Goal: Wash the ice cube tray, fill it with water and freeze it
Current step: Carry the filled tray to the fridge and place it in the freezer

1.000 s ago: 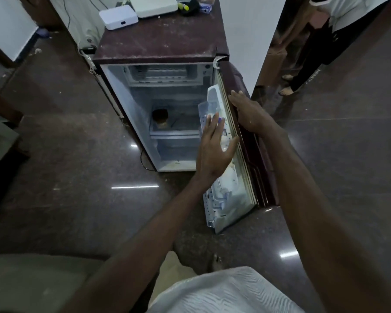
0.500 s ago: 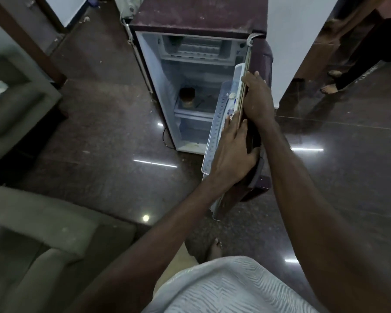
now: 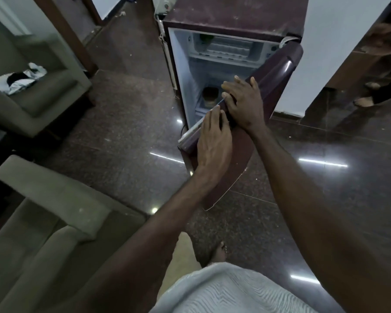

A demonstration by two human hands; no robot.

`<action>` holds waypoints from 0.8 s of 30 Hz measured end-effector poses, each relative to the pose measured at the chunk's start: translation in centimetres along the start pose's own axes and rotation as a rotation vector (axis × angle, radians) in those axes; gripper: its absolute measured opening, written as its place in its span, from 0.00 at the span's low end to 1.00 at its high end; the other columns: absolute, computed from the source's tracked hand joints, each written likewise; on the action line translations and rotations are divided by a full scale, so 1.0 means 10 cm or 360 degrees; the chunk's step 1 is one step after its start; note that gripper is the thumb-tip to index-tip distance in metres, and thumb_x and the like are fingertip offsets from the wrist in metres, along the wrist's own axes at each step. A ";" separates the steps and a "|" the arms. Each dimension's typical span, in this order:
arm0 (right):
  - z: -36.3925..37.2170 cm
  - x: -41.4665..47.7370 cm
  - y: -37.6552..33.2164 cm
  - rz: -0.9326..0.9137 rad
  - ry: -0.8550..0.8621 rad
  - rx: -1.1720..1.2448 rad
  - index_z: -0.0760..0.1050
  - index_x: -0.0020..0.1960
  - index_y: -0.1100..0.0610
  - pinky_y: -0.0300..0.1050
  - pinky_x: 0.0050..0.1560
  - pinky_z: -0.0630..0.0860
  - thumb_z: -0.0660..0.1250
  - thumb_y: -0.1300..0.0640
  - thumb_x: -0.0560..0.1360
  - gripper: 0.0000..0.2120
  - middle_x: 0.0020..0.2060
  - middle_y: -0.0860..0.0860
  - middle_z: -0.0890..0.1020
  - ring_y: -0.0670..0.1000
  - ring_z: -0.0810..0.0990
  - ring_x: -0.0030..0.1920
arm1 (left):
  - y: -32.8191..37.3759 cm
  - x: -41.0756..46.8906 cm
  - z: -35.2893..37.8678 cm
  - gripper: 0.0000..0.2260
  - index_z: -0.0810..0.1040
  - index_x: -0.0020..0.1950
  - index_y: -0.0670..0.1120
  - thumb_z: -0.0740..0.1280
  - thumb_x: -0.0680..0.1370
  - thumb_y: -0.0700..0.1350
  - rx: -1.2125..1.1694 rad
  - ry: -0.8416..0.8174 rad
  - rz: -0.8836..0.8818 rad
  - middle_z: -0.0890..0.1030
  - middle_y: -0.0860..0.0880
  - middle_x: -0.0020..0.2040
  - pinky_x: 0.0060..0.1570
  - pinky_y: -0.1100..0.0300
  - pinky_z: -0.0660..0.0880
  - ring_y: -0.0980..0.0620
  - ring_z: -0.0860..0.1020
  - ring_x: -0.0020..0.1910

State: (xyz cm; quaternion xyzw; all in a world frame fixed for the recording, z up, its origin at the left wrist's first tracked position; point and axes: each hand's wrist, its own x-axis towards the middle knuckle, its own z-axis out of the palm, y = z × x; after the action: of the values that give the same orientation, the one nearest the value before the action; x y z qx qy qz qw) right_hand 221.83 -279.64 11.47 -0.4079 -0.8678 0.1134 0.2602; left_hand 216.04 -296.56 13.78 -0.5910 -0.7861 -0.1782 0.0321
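The small maroon fridge (image 3: 235, 14) stands on the floor with its door (image 3: 278, 80) partly swung in, leaving a gap. In the freezer compartment at the top lies a pale ice cube tray (image 3: 228, 47). My right hand (image 3: 244, 102) grips the door's free edge, fingers curled over it. Just below, my left hand (image 3: 215, 141) lies on the door's outer face with its fingertips at the white gasket edge. A dark jar (image 3: 210, 94) sits on a shelf inside.
A grey armchair (image 3: 43, 96) with a crumpled cloth (image 3: 20, 80) stands at the left, and a grey sofa (image 3: 43, 222) is near left. Right of the fridge is a white wall (image 3: 325, 53); another person's bare feet (image 3: 363, 101) stand beyond. The polished dark floor stretches around.
The door has swung from wide open toward the fridge body. My left hand moved from the inner door shelves to the outer face, and my right hand stayed on the edge.
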 end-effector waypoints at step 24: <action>0.73 0.69 -0.31 -0.0050 0.0210 -0.0393 0.66 0.81 0.52 0.58 0.82 0.54 0.47 0.41 0.87 0.27 0.80 0.48 0.68 0.52 0.60 0.82 | -1.34 1.20 0.62 0.16 0.71 0.65 0.37 0.55 0.79 0.35 0.0124 0.0640 0.0084 0.77 0.36 0.62 0.79 0.45 0.63 0.38 0.73 0.67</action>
State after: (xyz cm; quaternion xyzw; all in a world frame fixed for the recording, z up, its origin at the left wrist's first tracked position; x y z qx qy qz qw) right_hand 212.17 -276.23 9.10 -0.4296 -0.8625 -0.0253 0.2664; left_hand 200.88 -286.77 7.83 -0.5621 -0.7545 -0.2611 0.2159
